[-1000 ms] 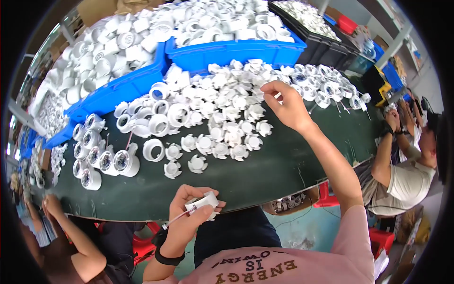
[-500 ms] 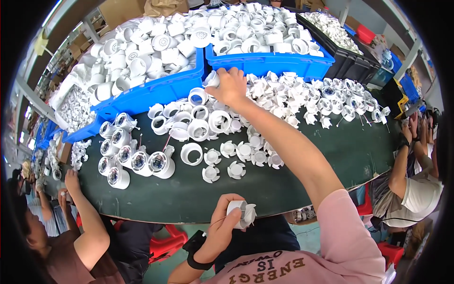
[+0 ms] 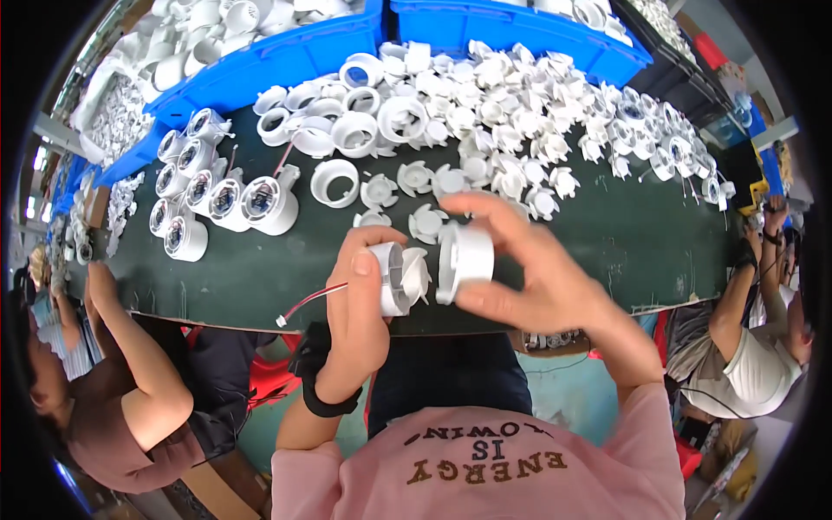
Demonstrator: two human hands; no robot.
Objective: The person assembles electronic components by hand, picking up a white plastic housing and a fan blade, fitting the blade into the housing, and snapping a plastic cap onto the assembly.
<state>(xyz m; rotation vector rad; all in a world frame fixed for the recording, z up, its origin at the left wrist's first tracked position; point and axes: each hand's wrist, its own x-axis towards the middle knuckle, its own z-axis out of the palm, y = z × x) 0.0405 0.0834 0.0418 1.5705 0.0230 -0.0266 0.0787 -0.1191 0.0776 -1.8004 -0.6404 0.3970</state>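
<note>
**Ring housing brought in to meet the fan piece**

The left hand (image 3: 360,299) is clamped on a small white plastic fan piece with a red-and-white lead (image 3: 400,277). The right hand (image 3: 529,269), which half a second ago was reaching far up the bench into the loose parts, is now back close in, gripping a white round plastic ring housing (image 3: 465,263) just beside the fan piece; the two look ready to be mated. Beyond lie the dark green bench (image 3: 260,277), a row of finished white round fan units (image 3: 217,199), and blue plastic bins (image 3: 286,61) of white parts.
</note>
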